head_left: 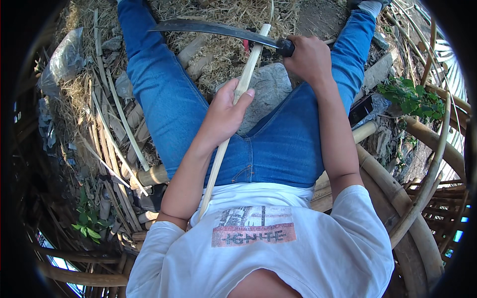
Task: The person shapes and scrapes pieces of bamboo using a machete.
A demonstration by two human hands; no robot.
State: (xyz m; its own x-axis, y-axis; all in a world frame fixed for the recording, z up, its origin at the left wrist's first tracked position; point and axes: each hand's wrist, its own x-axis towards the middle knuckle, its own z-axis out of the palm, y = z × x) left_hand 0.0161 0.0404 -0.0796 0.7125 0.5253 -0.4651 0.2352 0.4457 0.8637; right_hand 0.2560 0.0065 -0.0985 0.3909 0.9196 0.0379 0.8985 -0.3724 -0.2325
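Observation:
My left hand [226, 110] is closed round a pale, stripped bamboo strip [216, 166], which runs from my waist up and away between my knees. My right hand [310, 58] grips the dark handle of a long, curved machete [213, 28]. Its blade points left and crosses the strip near the strip's far end; whether the edge touches the wood I cannot tell. A small red thing, partly hidden, shows just beneath the blade. Below the strip, between my thighs, lies a large grey stone [268, 92].
Shavings [226, 54] cover the ground ahead. Long split strips [121, 119] and a clear plastic bag [67, 57] lie at the left. To the right are a leafy green plant [412, 99], a dark box-like object [360, 110] and curved bamboo poles [397, 193].

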